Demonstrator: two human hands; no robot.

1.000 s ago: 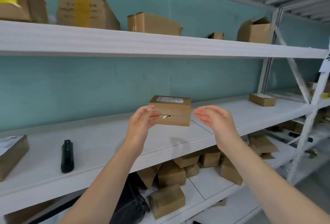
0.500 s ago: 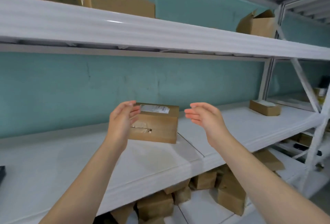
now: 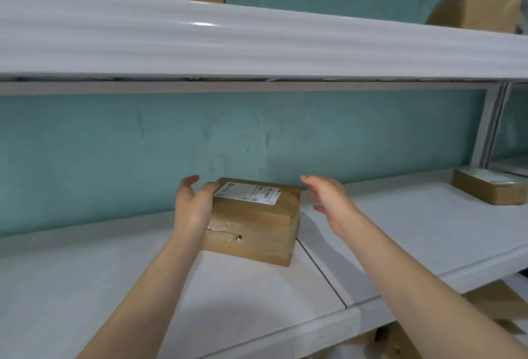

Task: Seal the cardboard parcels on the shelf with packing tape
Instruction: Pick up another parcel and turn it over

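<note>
I see the cardboard parcel (image 3: 254, 223) sitting mid-shelf (image 3: 400, 233), near the back wall, beside the panel seam. My left hand (image 3: 193, 207) rests against its left face, fingers spread, not clenched. My right hand (image 3: 328, 201) hovers released, just right of it, not touching.

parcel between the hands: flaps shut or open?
Shut. The parcel has its top flat under the label, but the tape on its front is torn.
</note>
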